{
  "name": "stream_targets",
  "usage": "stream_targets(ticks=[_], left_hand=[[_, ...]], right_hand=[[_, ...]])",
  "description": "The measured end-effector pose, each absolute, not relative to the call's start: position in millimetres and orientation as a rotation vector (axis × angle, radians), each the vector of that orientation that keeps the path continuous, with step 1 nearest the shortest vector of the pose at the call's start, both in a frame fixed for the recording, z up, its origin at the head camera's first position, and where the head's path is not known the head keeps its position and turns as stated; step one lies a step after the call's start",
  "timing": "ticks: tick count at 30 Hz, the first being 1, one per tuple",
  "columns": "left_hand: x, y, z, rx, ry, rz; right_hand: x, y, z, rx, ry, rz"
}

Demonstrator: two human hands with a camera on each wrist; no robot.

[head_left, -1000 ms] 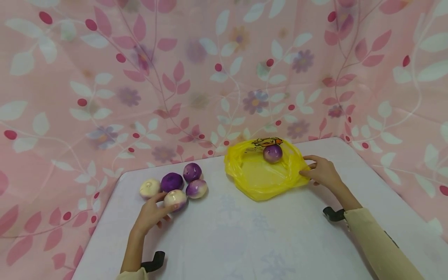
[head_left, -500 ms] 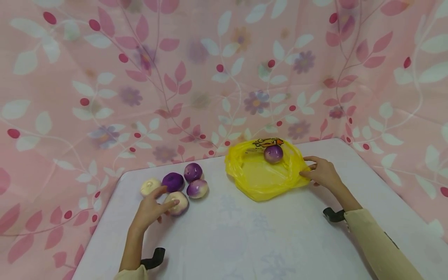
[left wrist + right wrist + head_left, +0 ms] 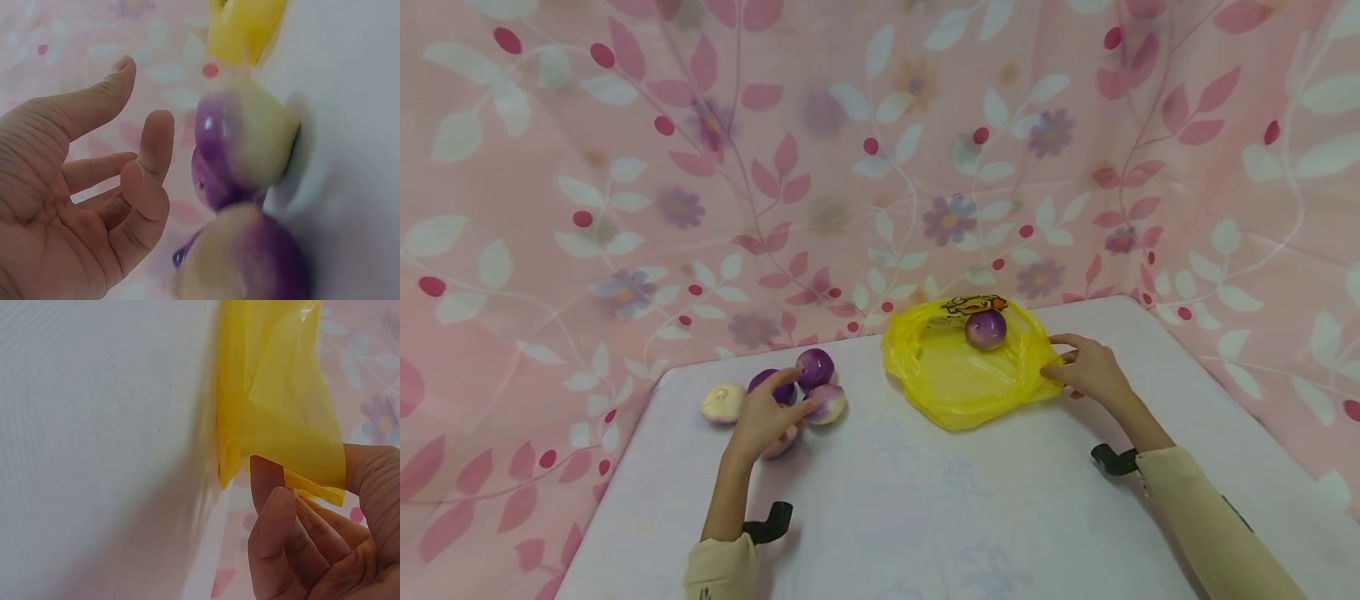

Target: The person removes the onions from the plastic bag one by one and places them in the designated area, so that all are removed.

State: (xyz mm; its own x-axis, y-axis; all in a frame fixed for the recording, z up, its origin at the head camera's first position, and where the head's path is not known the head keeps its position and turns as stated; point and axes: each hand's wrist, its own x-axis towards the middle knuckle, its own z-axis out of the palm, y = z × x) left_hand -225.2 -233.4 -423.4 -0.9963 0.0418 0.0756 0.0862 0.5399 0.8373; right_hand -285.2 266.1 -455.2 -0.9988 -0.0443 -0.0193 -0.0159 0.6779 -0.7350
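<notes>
My left hand (image 3: 762,423) hovers over a cluster of turnips, thumb and fingers apart and nothing between them. Below it sits a pale turnip (image 3: 777,446), partly covered by the hand. A dark purple turnip (image 3: 787,393) is also half hidden. Close to the fingertips are a glossy purple turnip (image 3: 816,367) and a purple-and-white turnip (image 3: 828,403). In the left wrist view, a gap separates the hand (image 3: 94,194) from a two-coloured turnip (image 3: 250,137). My right hand (image 3: 1094,369) pinches the rim of a yellow plastic bag (image 3: 951,414), which lies spread open with one purple turnip (image 3: 986,331) inside.
A cream turnip (image 3: 722,404) sits at the cluster's left end. All rest on a white-covered table (image 3: 910,508), whose far edge meets a pink floral curtain (image 3: 820,208).
My left hand has let go of the pale turnip, which stays in the cluster, and has moved right toward the purple ones. The right hand and bag have not moved.
</notes>
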Motion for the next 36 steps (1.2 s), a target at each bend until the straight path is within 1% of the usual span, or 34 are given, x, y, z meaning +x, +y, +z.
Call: stream_targets(ticks=[7,10,27,36], left_hand=[[-241,-194,-424,-0.152,-2.647,-1.658],[-248,-179,-424,-0.173,-2.632,-1.653],[-278,-113,-436,-0.253,-2.491,-1.869],[-294,-68,-440,-0.165,-2.390,-2.066]], right_hand=[[-285,267,-455,-0.084,2.852,-1.267],[-285,267,-456,-0.089,2.854,-1.267],[-286,269,-461,-0.102,2.859,-1.261],[-285,265,-458,-0.085,2.847,-1.251]])
